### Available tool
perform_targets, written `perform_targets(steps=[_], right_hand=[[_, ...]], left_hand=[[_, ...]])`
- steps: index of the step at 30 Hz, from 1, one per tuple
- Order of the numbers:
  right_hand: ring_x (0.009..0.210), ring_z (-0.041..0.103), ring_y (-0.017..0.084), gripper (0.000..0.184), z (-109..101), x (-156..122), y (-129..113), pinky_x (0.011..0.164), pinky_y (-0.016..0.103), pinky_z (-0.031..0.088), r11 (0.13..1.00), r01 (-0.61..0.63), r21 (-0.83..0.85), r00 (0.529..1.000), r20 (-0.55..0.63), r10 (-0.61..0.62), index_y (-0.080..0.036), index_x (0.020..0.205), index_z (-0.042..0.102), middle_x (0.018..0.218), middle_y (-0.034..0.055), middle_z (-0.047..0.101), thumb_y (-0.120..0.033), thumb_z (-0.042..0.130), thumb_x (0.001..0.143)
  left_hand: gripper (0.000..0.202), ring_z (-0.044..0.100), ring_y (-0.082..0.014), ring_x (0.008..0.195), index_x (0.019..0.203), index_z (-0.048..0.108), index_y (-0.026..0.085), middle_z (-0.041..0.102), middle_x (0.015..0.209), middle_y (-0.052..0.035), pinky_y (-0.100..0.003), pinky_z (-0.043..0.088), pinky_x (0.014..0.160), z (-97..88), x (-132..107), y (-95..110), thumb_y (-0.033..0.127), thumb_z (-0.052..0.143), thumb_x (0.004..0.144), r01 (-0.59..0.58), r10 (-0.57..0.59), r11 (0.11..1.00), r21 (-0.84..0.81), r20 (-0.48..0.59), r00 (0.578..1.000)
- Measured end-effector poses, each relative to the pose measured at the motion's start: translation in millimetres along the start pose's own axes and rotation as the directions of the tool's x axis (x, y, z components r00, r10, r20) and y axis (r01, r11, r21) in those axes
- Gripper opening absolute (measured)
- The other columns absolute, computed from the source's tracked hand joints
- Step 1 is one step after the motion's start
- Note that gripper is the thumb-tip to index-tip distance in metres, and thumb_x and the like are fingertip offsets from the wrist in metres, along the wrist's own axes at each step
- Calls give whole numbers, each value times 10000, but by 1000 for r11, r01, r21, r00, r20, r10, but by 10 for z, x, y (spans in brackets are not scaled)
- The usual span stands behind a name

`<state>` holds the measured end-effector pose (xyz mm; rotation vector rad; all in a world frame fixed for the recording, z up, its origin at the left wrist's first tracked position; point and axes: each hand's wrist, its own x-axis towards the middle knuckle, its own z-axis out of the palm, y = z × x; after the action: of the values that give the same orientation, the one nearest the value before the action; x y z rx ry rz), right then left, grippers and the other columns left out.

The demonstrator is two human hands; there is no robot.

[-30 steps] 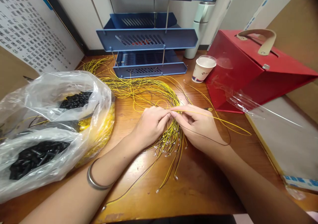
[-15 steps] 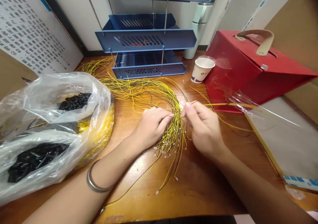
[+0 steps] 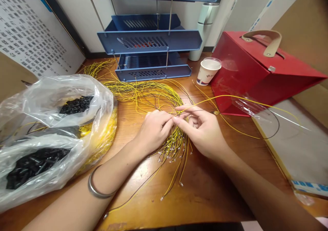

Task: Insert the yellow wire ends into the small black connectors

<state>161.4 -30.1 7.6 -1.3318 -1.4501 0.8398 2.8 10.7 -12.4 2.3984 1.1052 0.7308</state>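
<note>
Wooden desk (image 3: 205,196) below, left hand (image 3: 155,130) and right hand (image 3: 206,132) meet, fingers (image 3: 183,124) pinching thin wires (image 3: 225,95).

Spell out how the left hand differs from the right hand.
Behind the left hand's wrist is a metal bangle; the right hand has none in view. The left hand is at the left of the wire bundle, the right hand at its right. The left hand's thumb and index lie close together, while the right hand's are spread wider, with curled fingers showing between them. Both are ungloved, fingertips close together over the bundle.
</note>
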Motion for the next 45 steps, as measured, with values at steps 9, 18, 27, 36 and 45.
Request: perform_targets(steps=[9, 18, 27, 36, 45], right_hand=[[405, 372, 47, 147, -23, 14, -68, 380, 218, 245, 958, 156, 242, 958, -273, -88, -205, 788, 590, 660, -27, 639, -313, 616, 883], [446, 415, 54, 310, -25, -1, -75, 397, 218, 289, 978, 83, 190, 985, -165, -51, -203, 1110, 592, 698, -38, 610, -313, 673, 832], [567, 569, 95, 215, -8, -13, -53, 527, 239, 432, 988, 153, -4, 956, -254, -149, -188, 761, 635, 667, -2, 637, -316, 575, 922], [569, 579, 92, 223, -8, 26, -63, 471, 230, 402, 973, 171, 158, 885, -459, -81, -201, 854, 559, 829, 39, 659, -405, 537, 941], [401, 391, 27, 241, -15, 43, -88, 385, 204, 298, 964, 141, 226, 898, -439, -28, -183, 828, 576, 730, 2, 648, -399, 557, 933]], left_hand=[[343, 530, -165, 737, 815, 686, 199, 699, 799, -13, -319, 355, 725, -15, -1, 19, 336, 424, 990, 35, -34, 999, 31, -7, 999], [407, 490, -156, 682, 726, 632, 187, 657, 725, -11, -313, 335, 686, -16, 1, 21, 359, 388, 1003, 17, -16, 998, 54, -20, 1000], [359, 499, -157, 707, 814, 671, 202, 681, 780, -6, -313, 347, 700, -10, -11, 0, 359, 408, 1001, -23, 23, 999, 28, -12, 1000], [315, 563, -160, 767, 891, 685, 206, 716, 845, -12, -322, 390, 754, -20, -20, 44, 370, 436, 992, -33, 31, 999, -36, -56, 998], [335, 621, -198, 999, 1135, 627, 192, 703, 1111, -70, -354, 461, 902, -37, -26, 109, 341, 695, 844, -93, 39, 955, -283, -192, 981]])
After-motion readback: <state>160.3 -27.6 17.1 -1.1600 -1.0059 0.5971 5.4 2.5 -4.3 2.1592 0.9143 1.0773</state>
